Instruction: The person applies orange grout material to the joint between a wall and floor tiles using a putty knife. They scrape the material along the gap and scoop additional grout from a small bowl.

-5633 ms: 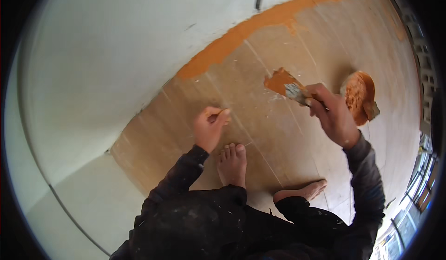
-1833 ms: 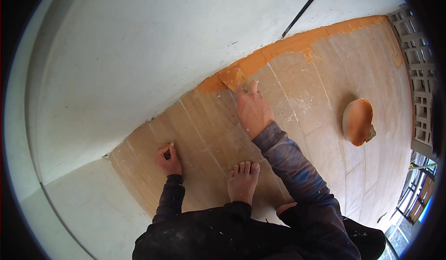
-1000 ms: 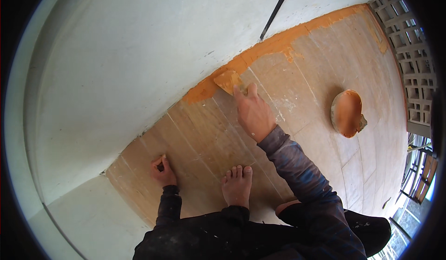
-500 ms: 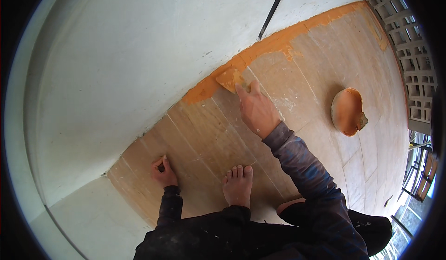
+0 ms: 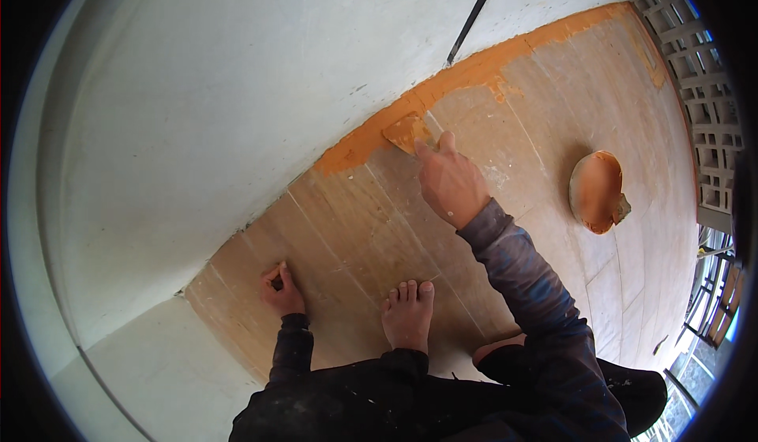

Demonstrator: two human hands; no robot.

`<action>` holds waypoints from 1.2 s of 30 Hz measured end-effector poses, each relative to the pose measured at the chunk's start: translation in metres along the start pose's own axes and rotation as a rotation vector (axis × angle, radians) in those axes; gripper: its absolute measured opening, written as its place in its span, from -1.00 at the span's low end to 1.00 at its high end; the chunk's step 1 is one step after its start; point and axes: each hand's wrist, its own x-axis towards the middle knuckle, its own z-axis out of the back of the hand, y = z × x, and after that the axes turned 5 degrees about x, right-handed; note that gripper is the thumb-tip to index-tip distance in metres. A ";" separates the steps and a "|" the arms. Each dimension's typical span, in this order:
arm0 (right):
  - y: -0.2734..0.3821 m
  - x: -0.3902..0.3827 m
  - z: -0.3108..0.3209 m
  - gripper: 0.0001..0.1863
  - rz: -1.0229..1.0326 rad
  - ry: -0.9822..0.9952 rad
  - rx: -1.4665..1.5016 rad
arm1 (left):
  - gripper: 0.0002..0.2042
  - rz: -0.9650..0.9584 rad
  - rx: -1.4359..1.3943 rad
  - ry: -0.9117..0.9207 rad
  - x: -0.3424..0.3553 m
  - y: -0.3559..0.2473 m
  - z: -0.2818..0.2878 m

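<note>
A wide putty knife [image 5: 405,132] smeared with orange paste lies with its blade on the orange band [image 5: 379,132] where floor meets wall. My right hand [image 5: 454,180] grips its handle, with the forefinger stretched toward the blade. The band runs along the wall's foot to the far right corner and ends raggedly left of the blade. Low on the left, my left hand [image 5: 282,290] is closed in a pinch, thumb and forefinger making a ring just above or on the wood-look floor [image 5: 332,229]. Whether anything tiny is between those fingertips cannot be seen.
A round bowl [image 5: 598,193] coated inside with orange paste stands on the floor to the right. My bare foot [image 5: 408,316] is planted between my hands. A white wall [image 5: 221,95] with a black strip [image 5: 475,16] rises at left; pierced blocks [image 5: 695,103] line the far right.
My right hand and the putty knife have slid a little to the right along the orange band. My left hand keeps its pinch, and the whole view has shifted slightly.
</note>
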 end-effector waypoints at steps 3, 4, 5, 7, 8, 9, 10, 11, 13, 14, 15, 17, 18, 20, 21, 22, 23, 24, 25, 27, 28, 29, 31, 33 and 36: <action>-0.004 0.001 -0.001 -0.52 0.017 -0.060 0.035 | -0.85 -0.007 -0.013 -0.001 0.000 -0.002 0.000; -0.007 0.004 -0.002 -0.52 0.018 -0.058 0.037 | -0.85 -0.025 -0.033 -0.010 0.002 -0.004 -0.001; -0.010 0.010 -0.004 -0.52 0.035 -0.099 0.036 | -0.85 -0.024 -0.030 -0.011 0.001 -0.005 -0.001; -0.018 0.020 -0.010 -0.52 0.053 -0.137 0.038 | -0.85 -0.013 -0.026 0.008 0.000 -0.006 -0.002; -0.021 0.024 -0.012 -0.51 0.057 -0.150 0.037 | -0.85 -0.013 -0.024 0.007 0.000 -0.007 -0.004; -0.025 0.025 -0.013 -0.50 0.060 -0.164 0.036 | -0.85 -0.015 -0.028 0.007 0.001 -0.008 -0.005; -0.026 0.023 -0.014 -0.50 0.061 -0.157 0.039 | -0.85 -0.013 -0.027 0.008 -0.001 -0.008 -0.004; -0.027 0.019 -0.014 -0.50 0.055 -0.136 0.034 | -0.85 -0.009 -0.022 0.009 -0.002 -0.008 -0.002; -0.021 0.013 -0.005 -0.51 0.056 -0.120 0.028 | -0.85 -0.011 -0.018 0.004 0.000 -0.008 -0.001; -0.019 0.009 0.002 -0.51 0.028 -0.075 0.017 | -0.85 -0.010 -0.017 0.001 0.001 -0.006 0.000; -0.016 0.006 0.009 -0.52 -0.001 -0.029 0.004 | -0.85 -0.028 -0.007 -0.004 0.001 -0.005 0.001; -0.012 0.007 0.011 -0.52 0.008 -0.071 0.023 | -0.85 -0.044 0.006 -0.012 0.000 -0.002 0.002; -0.012 0.007 0.012 -0.53 0.013 -0.117 0.040 | -0.85 -0.034 0.004 -0.015 0.000 -0.003 0.001; -0.022 0.019 0.007 -0.53 0.039 -0.152 0.031 | -0.84 -0.023 0.004 -0.021 0.000 -0.004 -0.001; -0.027 0.025 0.004 -0.53 0.064 -0.188 0.025 | -0.84 0.005 -0.014 -0.002 0.000 -0.005 -0.002; -0.031 0.027 0.003 -0.53 0.066 -0.186 0.027 | -0.83 0.033 -0.031 0.017 -0.001 -0.006 -0.003; -0.036 0.029 0.002 -0.53 0.067 -0.178 0.024 | -0.83 0.034 -0.029 0.015 0.000 -0.008 -0.004; -0.036 0.030 0.002 -0.53 0.070 -0.164 0.023 | -0.84 0.046 -0.025 0.025 -0.001 -0.009 -0.003; -0.035 0.026 0.002 -0.53 0.074 -0.159 0.025 | -0.84 0.059 -0.023 0.035 -0.001 -0.009 -0.002; -0.031 0.010 0.006 -0.50 0.023 -0.098 -0.045 | -0.84 0.047 -0.018 0.029 0.000 -0.009 0.000; -0.026 0.005 0.009 -0.50 0.027 -0.095 -0.046 | -0.84 0.031 -0.017 0.025 0.000 -0.008 0.001; -0.021 0.000 0.010 -0.49 0.027 -0.065 -0.022 | -0.84 0.035 -0.015 0.023 0.000 -0.007 0.003; -0.014 -0.004 0.008 -0.48 0.022 -0.035 -0.008 | -0.84 0.058 -0.016 0.021 0.000 -0.008 0.003; -0.002 -0.001 -0.007 -0.48 0.066 -0.121 0.063 | -0.84 0.055 -0.023 0.016 0.000 -0.011 0.003; 0.005 0.014 -0.021 -0.52 0.039 -0.176 0.069 | -0.84 0.021 -0.030 0.003 0.000 -0.016 -0.001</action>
